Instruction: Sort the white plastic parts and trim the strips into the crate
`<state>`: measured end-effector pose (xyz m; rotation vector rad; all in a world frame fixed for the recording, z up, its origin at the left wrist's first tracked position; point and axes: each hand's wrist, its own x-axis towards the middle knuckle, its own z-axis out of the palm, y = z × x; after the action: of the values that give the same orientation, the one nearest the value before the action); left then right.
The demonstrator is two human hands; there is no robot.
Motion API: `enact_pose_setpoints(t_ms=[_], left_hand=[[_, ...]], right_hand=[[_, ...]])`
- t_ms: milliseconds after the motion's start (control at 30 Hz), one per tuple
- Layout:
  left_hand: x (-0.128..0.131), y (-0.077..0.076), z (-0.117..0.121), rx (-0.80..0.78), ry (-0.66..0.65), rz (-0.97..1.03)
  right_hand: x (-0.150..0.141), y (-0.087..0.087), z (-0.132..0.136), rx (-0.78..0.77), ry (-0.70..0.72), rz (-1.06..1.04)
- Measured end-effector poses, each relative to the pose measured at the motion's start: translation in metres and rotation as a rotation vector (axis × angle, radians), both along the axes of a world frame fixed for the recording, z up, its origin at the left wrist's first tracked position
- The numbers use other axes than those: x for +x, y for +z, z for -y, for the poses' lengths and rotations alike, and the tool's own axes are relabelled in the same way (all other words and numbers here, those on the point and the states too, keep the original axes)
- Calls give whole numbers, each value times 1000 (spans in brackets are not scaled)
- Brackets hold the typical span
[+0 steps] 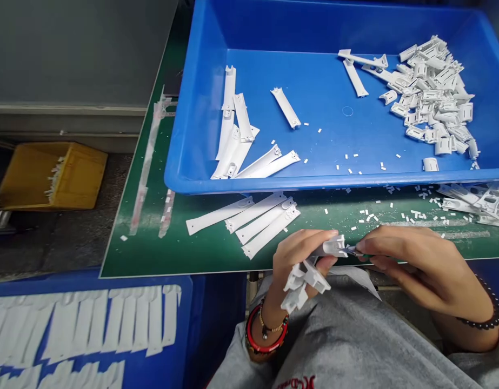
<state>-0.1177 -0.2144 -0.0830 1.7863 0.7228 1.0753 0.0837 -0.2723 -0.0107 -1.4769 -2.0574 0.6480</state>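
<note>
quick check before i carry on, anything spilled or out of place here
Yes: small white chips are scattered over the green table, with a few more inside the large blue bin. They look like loose scraps among the long white parts. No part looks plainly broken, though details are too small to be sure.

"What sort of place is this?"
"A workshop, by the look of it, with small parts being worked by hand."
"What shows that?"
"A scuffed green worktop (314, 216) littered with white scraps (371, 217), a big blue tub (314, 108) of moulded white pieces (436, 97), and a yellow bin (82, 175) on the grimy floor (111, 227)."
</note>
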Motion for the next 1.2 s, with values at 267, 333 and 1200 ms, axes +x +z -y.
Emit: enact_pose_setpoints(t_ms=[267, 333, 1200], left_hand=[[4, -10, 2, 144, 38, 66], [5, -12, 1, 158, 31, 70], [8, -5, 1, 195, 79, 14]], right_hand=[[4, 0, -2, 54, 88, 1], [2, -5, 0, 135, 42, 72], [-21, -1, 5, 146, -160, 74]])
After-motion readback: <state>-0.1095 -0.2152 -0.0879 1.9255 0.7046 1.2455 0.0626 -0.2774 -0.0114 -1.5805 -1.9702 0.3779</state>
